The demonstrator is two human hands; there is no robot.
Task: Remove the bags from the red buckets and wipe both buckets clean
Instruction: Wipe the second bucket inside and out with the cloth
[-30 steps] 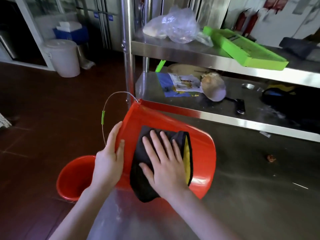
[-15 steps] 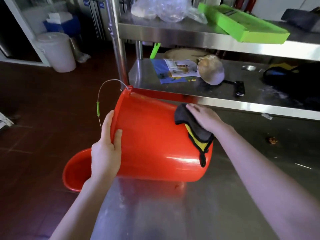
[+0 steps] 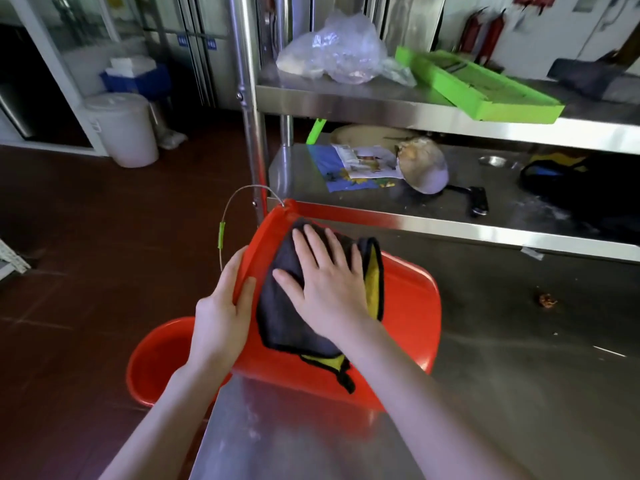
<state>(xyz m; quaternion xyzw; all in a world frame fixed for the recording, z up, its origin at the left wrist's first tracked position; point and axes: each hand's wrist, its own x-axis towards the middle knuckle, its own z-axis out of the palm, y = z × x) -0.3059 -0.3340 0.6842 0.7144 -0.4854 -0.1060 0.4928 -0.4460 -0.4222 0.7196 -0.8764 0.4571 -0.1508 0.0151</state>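
The right hand (image 3: 325,282), fingers flat, has swept the cloth (image 3: 287,306) back from base to rim of the red bucket (image 3: 408,306) lying on the steel table (image 3: 502,393) — left hand (image 3: 221,317) pinching that rim — so wiping continues (second bucket (image 3: 156,358) waits, lower left).

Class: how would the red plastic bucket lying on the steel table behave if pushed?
Probably rolls: the red plastic bucket lies on its curved side, the left hand holding its rim. Likely light: plastic, thin wire handle. Its glossy wall may slide on the steel table.
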